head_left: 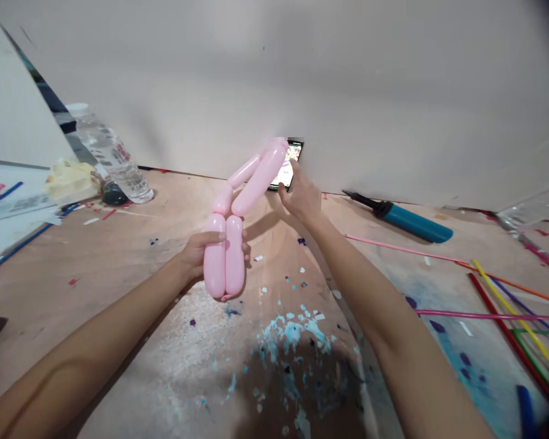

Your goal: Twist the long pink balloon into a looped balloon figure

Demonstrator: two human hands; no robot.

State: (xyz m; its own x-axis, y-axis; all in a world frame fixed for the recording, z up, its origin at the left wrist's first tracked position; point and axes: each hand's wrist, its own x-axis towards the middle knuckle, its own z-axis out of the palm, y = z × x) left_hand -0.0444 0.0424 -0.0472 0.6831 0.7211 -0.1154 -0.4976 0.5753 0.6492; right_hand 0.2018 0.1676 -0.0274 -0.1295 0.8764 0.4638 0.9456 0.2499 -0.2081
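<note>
A pink twisted balloon [214, 262] is held up by my left hand [196, 251], whose fingers wrap round its lower segments. Its two long upper segments lean to the right and overlap the left side of a phone [295, 150]. The phone stands against the wall with its screen lit. My right hand [302, 194] is at the phone's right edge, fingers apart and holding nothing; a fingertip is close to the screen, and whether it touches cannot be made out.
A blue hand pump [416, 223] lies at the right, near several uninflated balloons [485, 316]. At the left a water bottle [114, 160] leans beside a crumpled pale wrapper [72, 180]. Paint stains and scraps mark the table [165, 341]. A pale wall [201, 79] rises behind.
</note>
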